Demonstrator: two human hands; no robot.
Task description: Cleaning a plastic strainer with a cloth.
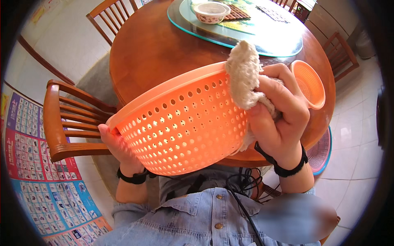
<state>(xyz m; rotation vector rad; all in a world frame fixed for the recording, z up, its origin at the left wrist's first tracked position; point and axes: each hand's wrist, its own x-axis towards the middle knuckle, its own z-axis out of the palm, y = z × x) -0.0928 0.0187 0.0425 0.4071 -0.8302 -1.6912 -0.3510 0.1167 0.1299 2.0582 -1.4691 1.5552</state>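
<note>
A large orange plastic colander basket [187,123] is held up tilted on its side, its perforated wall towards me. My left hand [121,146] grips its rim at the left, the thumb showing over the edge and the other fingers hidden behind the wall. In my right hand [283,104] is a bunched cream cloth [244,73], pinched between thumb and fingers. The cloth folds over the basket's rim at the right and lies against the outer wall. Part of the cloth hangs below that hand.
Behind the basket stands a round wooden table [144,58] with a glass turntable [190,30]. A lidded bowl [211,13] sits on it. A smaller orange basket [309,84] is at the right, a pink basin [321,153] below. A wooden chair [57,120] stands left. Black cable [243,181] hangs before me.
</note>
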